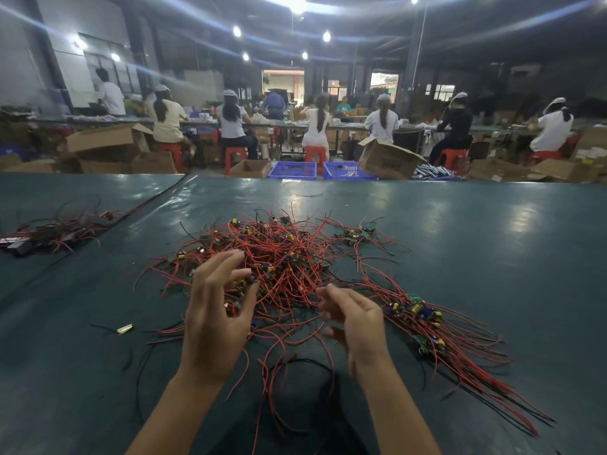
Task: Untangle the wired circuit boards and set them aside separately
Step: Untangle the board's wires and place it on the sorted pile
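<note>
A: Your left hand hovered over the near edge of the tangled heap of wired circuit boards. Its fingers were spread and loosely bent, gripping nothing I could make out.

B: Your right hand was apart from the left, at the heap's near right edge. Its curled fingers were blurred, so I couldn't tell whether you held a wire.

A: A straighter bundle of boards lay to your right, its red leads trailing toward you. Another pile sat well apart at the far left.

B: All of it lay on the dark green table, with a small pale scrap near your left hand. Beyond the table, workers sat on red stools among cardboard boxes and two blue crates.
</note>
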### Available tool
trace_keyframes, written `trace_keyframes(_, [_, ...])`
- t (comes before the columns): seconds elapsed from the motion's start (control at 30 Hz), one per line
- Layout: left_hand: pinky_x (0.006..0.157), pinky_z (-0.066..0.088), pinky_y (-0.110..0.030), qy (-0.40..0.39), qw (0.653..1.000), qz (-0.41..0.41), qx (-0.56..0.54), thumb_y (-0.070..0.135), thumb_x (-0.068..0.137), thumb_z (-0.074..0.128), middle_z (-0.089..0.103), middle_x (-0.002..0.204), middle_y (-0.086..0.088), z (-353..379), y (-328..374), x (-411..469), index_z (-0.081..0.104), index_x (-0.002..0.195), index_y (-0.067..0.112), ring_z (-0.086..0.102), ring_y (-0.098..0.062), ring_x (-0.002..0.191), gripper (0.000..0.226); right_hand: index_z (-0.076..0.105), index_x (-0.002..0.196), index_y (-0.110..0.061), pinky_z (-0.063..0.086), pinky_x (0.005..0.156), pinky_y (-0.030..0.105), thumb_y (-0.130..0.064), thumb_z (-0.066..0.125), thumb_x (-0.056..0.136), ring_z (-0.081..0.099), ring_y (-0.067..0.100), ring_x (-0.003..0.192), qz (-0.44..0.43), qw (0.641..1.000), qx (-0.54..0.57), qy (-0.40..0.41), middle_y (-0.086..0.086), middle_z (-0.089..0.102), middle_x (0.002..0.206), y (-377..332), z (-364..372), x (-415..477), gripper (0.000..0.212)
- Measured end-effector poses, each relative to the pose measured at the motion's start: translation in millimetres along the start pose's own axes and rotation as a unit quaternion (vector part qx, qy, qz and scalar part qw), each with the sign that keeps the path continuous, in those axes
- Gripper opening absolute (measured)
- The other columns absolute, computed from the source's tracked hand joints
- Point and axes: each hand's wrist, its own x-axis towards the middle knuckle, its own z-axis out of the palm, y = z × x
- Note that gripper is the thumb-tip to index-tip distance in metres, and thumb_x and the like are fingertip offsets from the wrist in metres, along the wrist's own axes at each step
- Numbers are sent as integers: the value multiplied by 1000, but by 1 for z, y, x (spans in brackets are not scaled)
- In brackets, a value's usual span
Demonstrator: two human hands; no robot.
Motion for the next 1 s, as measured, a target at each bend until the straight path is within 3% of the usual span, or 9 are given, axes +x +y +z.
trace_keyframes(0.17, [97, 47, -21, -14, 999, 25, -33, -7, 77, 73, 48, 125, -4, 6, 6, -6, 46, 126, 12, 61, -21, 104, 60, 77, 80, -23, 45, 57, 16, -15, 70, 90, 56, -1, 59, -182, 964, -171, -87, -11, 68, 64, 15, 18, -13, 14])
trace_keyframes(0.27, [90, 53, -40, 6, 1000, 20, -18, -2, 78, 71, 51, 124, -2, 5, 6, -6, 47, 124, 12, 58, -21, 111, 54, 77, 94, -20, 46, 60, 21, -31, 76, 84, 56, 8, 74, -383, 836, -381, 100, -12, 66, 78, 20, 16, -13, 15])
trace_keyframes(0.33, [82, 54, -47, 14, 1000, 12, 6, 0, 79, 72, 55, 122, -3, 5, 4, -6, 50, 121, 12, 58, -20, 112, 49, 75, 86, -17, 44, 58, 19, -32, 72, 86, 55, 9, 69, -495, 768, -383, 136, -9, 64, 74, 17, 14, -12, 16])
trace_keyframes(0.4, [78, 55, -43, 11, 1000, 0, 15, -3, 80, 73, 57, 119, -4, 5, 5, -6, 53, 115, 13, 59, -18, 109, 44, 71, 75, -18, 40, 50, 20, -35, 65, 90, 51, 4, 54, -507, 794, -330, 54, -13, 60, 62, 17, 16, -14, 24])
trace_keyframes(0.47, [79, 55, -33, 3, 1000, -13, 10, -6, 78, 74, 58, 117, -5, 7, 9, -7, 56, 110, 13, 60, -18, 101, 41, 67, 70, -19, 39, 44, 25, -45, 56, 94, 51, 6, 46, -406, 853, -326, -22, -13, 57, 54, 23, 24, -19, 37])
trace_keyframes(0.6, [89, 49, -17, -45, 999, -11, -27, 1, 81, 69, 59, 118, -5, 10, 15, -11, 58, 109, 13, 59, -12, 99, 33, 71, 97, -19, 57, 69, 41, -48, 48, 100, 68, 10, 74, -207, 948, -225, -86, -2, 71, 86, 34, 39, -25, 37])
trace_keyframes(0.67, [88, 50, -16, -75, 996, -1, -39, 2, 80, 69, 60, 116, -7, 12, 18, -13, 58, 110, 13, 58, -9, 102, 33, 71, 87, -21, 58, 66, 36, -43, 51, 98, 69, 13, 71, -165, 979, -105, -59, 1, 72, 82, 29, 40, -24, 32])
trace_keyframes(0.9, [87, 54, -25, -113, 992, 8, -50, 1, 81, 72, 62, 113, -11, 20, 22, -19, 66, 103, 5, 60, -15, 107, 23, 76, 68, -21, 48, 60, 44, -27, 64, 91, 57, 23, 63, -105, 994, 1, 24, 7, 65, 64, 18, 35, -20, 26])
trace_keyframes(1.0, [67, 52, -24, -109, 993, 15, -47, 18, 86, 67, 63, 92, -3, 20, 24, -21, 67, 80, 6, 61, -14, 84, 14, 77, 68, -17, 51, 66, 49, -22, 66, 92, 59, 21, 65, -80, 994, 23, 76, 8, 69, 68, 17, 31, -15, 28])
